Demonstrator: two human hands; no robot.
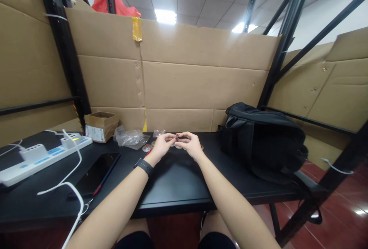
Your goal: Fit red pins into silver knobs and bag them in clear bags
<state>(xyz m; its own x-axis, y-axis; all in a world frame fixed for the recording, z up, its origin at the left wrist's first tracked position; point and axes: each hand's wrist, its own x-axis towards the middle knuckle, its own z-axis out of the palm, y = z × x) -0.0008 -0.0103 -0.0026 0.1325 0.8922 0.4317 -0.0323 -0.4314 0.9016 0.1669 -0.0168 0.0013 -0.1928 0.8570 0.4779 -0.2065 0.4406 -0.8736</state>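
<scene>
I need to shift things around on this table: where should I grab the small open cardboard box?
Probably pinch the upper rim of the cardboard box on its near side, coming from above: its open top bares the edge, while clear plastic crowds its right and the power strip reaches its front left.

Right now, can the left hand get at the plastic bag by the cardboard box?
Probably yes: between the left hand and the plastic bag lies a low disc, nothing tall. But that hand seems to pinch a small part along with the right hand, so it may first need freeing.
</scene>
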